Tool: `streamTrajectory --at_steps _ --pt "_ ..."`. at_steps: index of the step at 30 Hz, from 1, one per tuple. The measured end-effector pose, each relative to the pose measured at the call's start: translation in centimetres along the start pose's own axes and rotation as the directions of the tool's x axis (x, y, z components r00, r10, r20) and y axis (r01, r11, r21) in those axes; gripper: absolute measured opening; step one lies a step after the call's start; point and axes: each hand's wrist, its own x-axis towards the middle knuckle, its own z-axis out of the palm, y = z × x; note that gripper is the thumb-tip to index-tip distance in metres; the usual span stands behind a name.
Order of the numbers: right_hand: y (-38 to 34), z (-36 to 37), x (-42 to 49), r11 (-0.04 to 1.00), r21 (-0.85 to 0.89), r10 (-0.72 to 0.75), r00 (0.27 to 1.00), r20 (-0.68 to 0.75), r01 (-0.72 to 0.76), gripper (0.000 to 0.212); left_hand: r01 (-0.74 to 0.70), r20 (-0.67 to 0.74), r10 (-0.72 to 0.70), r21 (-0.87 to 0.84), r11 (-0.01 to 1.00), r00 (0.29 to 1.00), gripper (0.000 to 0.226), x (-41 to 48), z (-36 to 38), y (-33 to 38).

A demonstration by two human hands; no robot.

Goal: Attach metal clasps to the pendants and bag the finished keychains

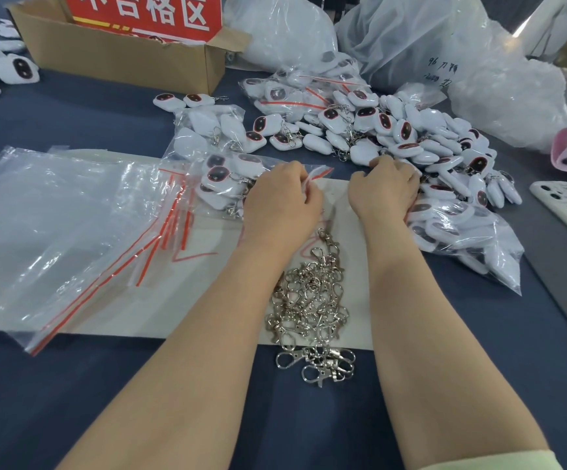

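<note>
Bagging underway: L hand (284, 195) pinches the red-striped mouth of a part-filled zip bag (316, 174); R hand (385, 189) curls into the keychain pile (411, 137), fingertips buried, so grip can't be told. Pile lies right of and beyond the R hand, w/ the bag mouth facing it across a short bare gap. Clasps (312, 300) are heaped between the forearms, straddling the sheet's (338, 198) near edge.

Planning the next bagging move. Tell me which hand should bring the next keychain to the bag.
Right. The right hand is curled into the keychain pile, while the left hand is busy pinching the mouth of the part-filled zip bag.
</note>
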Motion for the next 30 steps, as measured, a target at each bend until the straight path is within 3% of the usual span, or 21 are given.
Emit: streamTrajectory --at_steps 4,11,14,16,18,21,22,24,26,28,30 --pt "0.0 0.4 0.0 0.999 -0.035 0.01 0.998 0.069 -0.008 0.041 0.0 0.0 0.0 0.002 1.0 1.0 0.016 0.0 0.0 0.0" --pt "-0.1 0.5 0.0 0.998 -0.051 0.048 0.997 0.056 -0.045 0.045 0.0 -0.005 0.0 0.0 1.0 1.0 0.013 0.0 0.0 0.0" --pt "-0.1 0.5 0.0 0.999 -0.004 0.038 0.999 -0.011 -0.038 0.049 -0.001 -0.006 0.001 0.0 1.0 1.0 0.012 0.0 0.0 0.0" --pt "-0.1 0.4 0.1 0.99 0.138 -0.006 0.993 -0.118 0.023 0.047 -0.004 -0.005 0.004 0.008 1.0 1.0 0.014 0.0 0.0 0.0" --pt "-0.6 0.3 0.2 0.874 0.474 -0.013 0.979 -0.203 0.11 0.035 -0.006 -0.002 0.006 0.015 1.0 1.0 0.017 0.0 0.0 0.0" --pt "-2.1 0.0 -0.3 0.478 0.877 0.049 0.996 -0.076 0.043 0.028 -0.002 -0.004 0.002 0.027 1.0 1.0 0.019 0.1 0.0 0.1" --pt "-2.5 0.3 -0.3 0.399 0.917 0.034 0.999 0.012 -0.024 0.033 -0.001 -0.005 0.001 0.032 0.999 1.0 0.019 0.1 0.0 0.1" --pt "-2.9 0.9 -0.3 0.39 0.912 0.004 0.991 0.134 -0.124 0.039 -0.004 -0.009 0.004 0.042 0.999 1.0 0.019 0.1 0.0 0.1" --pt "-2.9 1.4 -0.4 0.381 0.908 -0.024 0.98 0.199 -0.175 0.031 -0.007 -0.015 0.008 0.053 0.999 1.0 0.019 0.0 0.0 0.1" --pt "-2.8 1.6 -0.4 0.295 0.931 -0.055 0.969 0.242 -0.216 0.023 -0.009 -0.017 0.01 0.054 0.998 1.0 0.02 0.0 0.1 0.1" --pt "-2.8 1.6 -0.2 0.211 0.944 -0.065 0.96 0.272 -0.253 0.029 -0.013 -0.019 0.014 0.052 0.999 1.0 0.02 0.0 0.1 0.1"
